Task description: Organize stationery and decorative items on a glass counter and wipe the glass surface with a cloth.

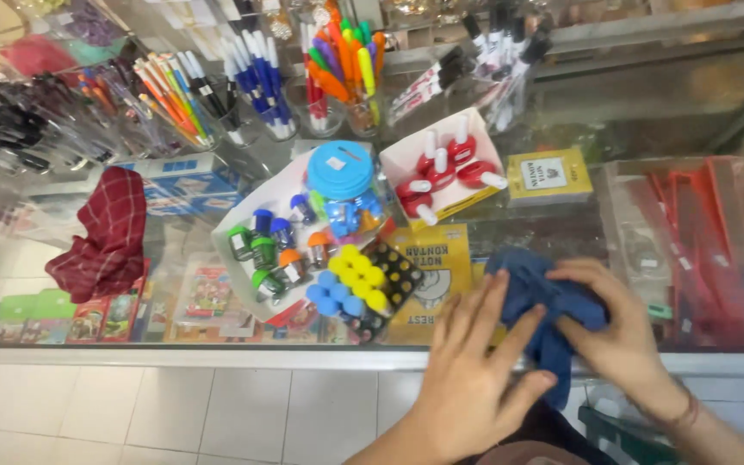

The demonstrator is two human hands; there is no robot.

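Observation:
A crumpled blue cloth (537, 297) lies on the glass counter (561, 232) near its front edge. My left hand (473, 370) rests flat on the cloth's left side, fingers spread. My right hand (615, 323) grips the cloth from the right, fingers curled over its top. Part of the cloth hangs down between my hands over the counter's edge.
Left of my hands sit a tray of blue and yellow round pieces (356, 284), a white box of small coloured bottles (273, 245), a jar with a blue lid (340, 172), a box of red bottles (445, 168), yellow receipt pads (548, 176), a red checked cloth (105, 232), and pen cups (260, 86) behind.

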